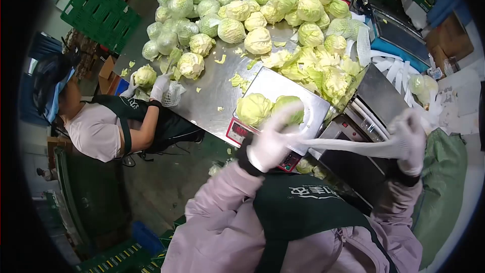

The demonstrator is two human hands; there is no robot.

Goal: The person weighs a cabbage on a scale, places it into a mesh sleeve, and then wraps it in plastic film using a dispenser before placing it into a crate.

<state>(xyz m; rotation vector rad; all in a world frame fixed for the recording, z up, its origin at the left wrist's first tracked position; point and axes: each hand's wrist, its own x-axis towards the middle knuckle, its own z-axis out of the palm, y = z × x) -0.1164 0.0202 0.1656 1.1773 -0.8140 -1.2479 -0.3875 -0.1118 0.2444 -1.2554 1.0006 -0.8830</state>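
A white foam-net sleeve (pixel 348 146) is stretched almost level between my two white-gloved hands. My left hand (pixel 270 144), smeared by motion, grips its left end just in front of the weighing scale (pixel 314 108). On that scale's plate sit two cabbages, a left one (pixel 252 109) and a right one (pixel 294 105); my left fingers overlap the lower part of the right one in this view. My right hand (pixel 408 139) is closed around the sleeve's other end, raised beside the dark machine at the right.
Loose cabbages (pixel 258 40) and wrapped ones (pixel 174 35) are heaped on the steel table (pixel 212 88). Trimmed leaves (pixel 308 65) lie behind the scale. White net sleeves (pixel 396 73) pile up at right. A co-worker (pixel 108 126) at left handles a cabbage (pixel 145 76).
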